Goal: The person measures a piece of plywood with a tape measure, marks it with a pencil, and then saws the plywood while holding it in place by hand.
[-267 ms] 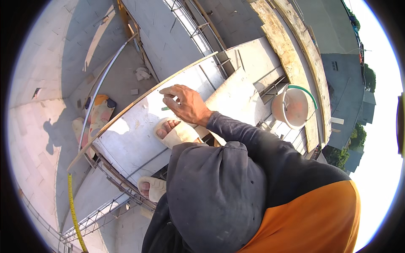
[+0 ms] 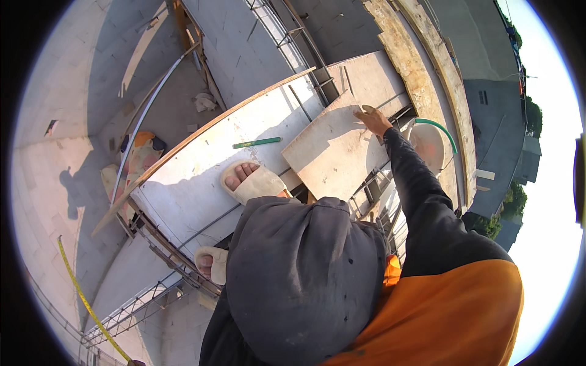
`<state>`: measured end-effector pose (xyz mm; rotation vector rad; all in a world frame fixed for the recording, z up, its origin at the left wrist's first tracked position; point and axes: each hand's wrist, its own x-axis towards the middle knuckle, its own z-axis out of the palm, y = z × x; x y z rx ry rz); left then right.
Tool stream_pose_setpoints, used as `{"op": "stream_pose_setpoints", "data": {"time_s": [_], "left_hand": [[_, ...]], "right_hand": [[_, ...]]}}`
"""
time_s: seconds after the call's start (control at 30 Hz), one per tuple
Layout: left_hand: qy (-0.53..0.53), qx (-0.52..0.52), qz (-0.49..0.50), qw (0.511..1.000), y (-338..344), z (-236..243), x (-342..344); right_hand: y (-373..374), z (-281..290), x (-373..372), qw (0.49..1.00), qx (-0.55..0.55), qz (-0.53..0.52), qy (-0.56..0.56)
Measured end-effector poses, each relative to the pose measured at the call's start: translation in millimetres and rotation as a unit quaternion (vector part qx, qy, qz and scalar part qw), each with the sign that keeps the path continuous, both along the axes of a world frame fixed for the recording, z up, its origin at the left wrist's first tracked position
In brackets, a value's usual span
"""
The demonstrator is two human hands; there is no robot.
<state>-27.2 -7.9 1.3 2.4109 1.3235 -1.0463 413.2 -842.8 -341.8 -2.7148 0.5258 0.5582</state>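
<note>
My right hand reaches out over the right-hand edge of a loose plywood piece. Its fingers are stretched and apart, with nothing visible in them; whether they touch the wood I cannot tell. A slim green pencil-like stick lies on the pale panel ahead of my sandalled foot. At the lower left, the yellow blade of a tape measure sticks out into the air. Only a sliver of my left hand shows where the blade meets the lower edge; the tape's case is out of sight.
A white bucket with a green-sleeved handle stands beyond my right hand, beside long rough planks. Steel rebar cages run between the panels. A wooden strip edges the panel, with a drop to a lower floor beyond.
My right hand has moved right, from above the pale panel to the plywood piece, uncovering the green stick. The tape blade has swung left and tilts more.
</note>
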Motion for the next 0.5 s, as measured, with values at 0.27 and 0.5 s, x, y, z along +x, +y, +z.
{"op": "stream_pose_setpoints", "data": {"time_s": [0.27,0.5], "left_hand": [[-0.196,-0.151,0.206,0.947,5,-94,1],[-0.331,-0.261,0.342,0.84,36,-144,-37]], "right_hand": [[-5,52,15,0.98,0.151,-0.02,0.128],[22,182,31,0.959,0.279,-0.006,0.045]]}}
